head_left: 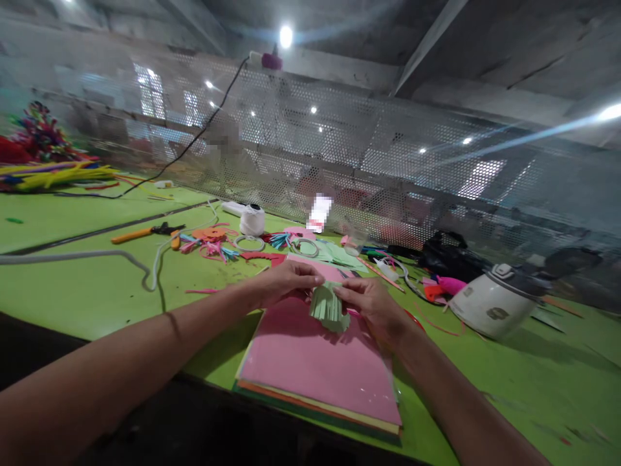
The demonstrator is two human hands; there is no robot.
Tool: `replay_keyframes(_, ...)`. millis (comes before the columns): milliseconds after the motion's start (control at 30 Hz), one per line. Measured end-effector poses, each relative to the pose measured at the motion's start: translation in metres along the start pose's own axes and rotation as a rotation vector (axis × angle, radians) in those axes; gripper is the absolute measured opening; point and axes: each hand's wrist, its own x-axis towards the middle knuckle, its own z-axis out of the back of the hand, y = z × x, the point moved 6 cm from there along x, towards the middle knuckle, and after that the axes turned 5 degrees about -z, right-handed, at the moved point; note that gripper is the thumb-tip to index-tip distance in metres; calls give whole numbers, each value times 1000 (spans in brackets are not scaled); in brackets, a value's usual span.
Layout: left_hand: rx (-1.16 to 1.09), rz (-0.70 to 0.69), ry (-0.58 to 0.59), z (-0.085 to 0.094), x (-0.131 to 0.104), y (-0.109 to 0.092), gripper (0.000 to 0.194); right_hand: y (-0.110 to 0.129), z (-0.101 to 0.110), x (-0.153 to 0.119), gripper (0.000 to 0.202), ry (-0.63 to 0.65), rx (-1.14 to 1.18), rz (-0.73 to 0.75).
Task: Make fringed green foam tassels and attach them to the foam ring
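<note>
A strip of pale green fringed paper [326, 307] hangs between my two hands, its cut strands curling downward. My left hand [291, 279] pinches its left upper edge between thumb and fingers. On the other side, my right hand [365, 299] grips the right upper edge the same way. Beneath them lies a stack of coloured paper [320, 375] with a pink sheet on top and yellow, orange and green edges showing. Behind the hands are more pale green paper pieces [334, 252] and a red paper piece [272, 259].
Orange-handled pliers [138, 234], a white roll [252, 221] and pink and blue fringed scraps [211, 249] lie on the green table [87, 285]. A white kettle-like appliance [490, 304] stands at right. Yellow pipe cleaners [63, 176] lie far left, before a perforated metal screen [388, 168].
</note>
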Motion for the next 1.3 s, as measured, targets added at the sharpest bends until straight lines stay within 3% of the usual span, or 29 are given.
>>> replay_keyframes(300,53,12,-27,0,-1,-2,19,6,-3,-2,22,23,0,5)
replay_keyframes(533,-2,-57,61,-3,-1,-8,26,1,0,0,22,-4,44,-10)
replay_keyframes(867,93,-140,-31,13,6,-4,38,1,-1,-2,25,-15,76,-11)
replay_keyframes(1300,117,-156,-101,14,5,-14,26,12,9,-2,12,-143,-18,102)
